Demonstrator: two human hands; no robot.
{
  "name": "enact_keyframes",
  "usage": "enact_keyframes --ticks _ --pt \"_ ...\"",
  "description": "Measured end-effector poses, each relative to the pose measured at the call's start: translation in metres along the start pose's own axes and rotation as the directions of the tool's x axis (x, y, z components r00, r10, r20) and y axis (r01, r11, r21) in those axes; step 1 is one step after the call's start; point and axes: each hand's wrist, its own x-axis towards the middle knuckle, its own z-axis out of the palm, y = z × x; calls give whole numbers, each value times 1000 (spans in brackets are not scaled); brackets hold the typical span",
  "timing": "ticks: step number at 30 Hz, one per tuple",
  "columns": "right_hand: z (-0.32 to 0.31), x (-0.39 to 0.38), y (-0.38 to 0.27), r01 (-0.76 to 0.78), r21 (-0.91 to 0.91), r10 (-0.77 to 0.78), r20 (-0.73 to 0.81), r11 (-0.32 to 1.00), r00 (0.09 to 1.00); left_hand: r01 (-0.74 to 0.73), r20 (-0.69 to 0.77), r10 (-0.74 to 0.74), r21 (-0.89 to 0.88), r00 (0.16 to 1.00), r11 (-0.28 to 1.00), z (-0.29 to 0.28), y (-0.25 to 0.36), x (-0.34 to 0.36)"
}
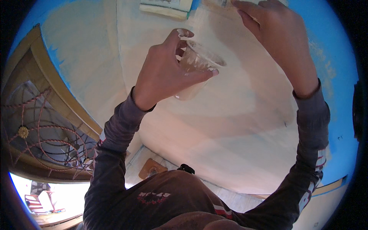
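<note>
My left hand is wrapped round a clear plastic cup, tilted, its inside smeared with whitish paint. Pale paint also sticks to the fingers and thumb of that hand. Higher up and to the right, my right hand is raised against the wall, fingers bent and pinched together. A small greyish thing shows by its fingertips at the top edge; the frame cuts it off, so its kind is unclear. Before both hands stands the wall, coated in cream paint.
Blue paint borders the cream on the right. A pale box-like fixture sits on the wall at the top. To the left is a wooden-framed window with a twisted metal grille. Below lie a brown board and a black object.
</note>
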Motion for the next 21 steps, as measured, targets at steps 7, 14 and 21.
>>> enact_keyframes --ticks 7,14,21 --pt "-31 -61 34 -32 -120 39 60 992 997 45 28 -45 23 999 999 0 -2 1" --pt "-94 -146 39 -221 -176 258 230 959 938 3 41 -6 69 999 998 5 -16 -7" --pt "-67 -95 18 -141 27 139 70 990 988 -1 12 1 -5 1000 1000 2 -25 -19"
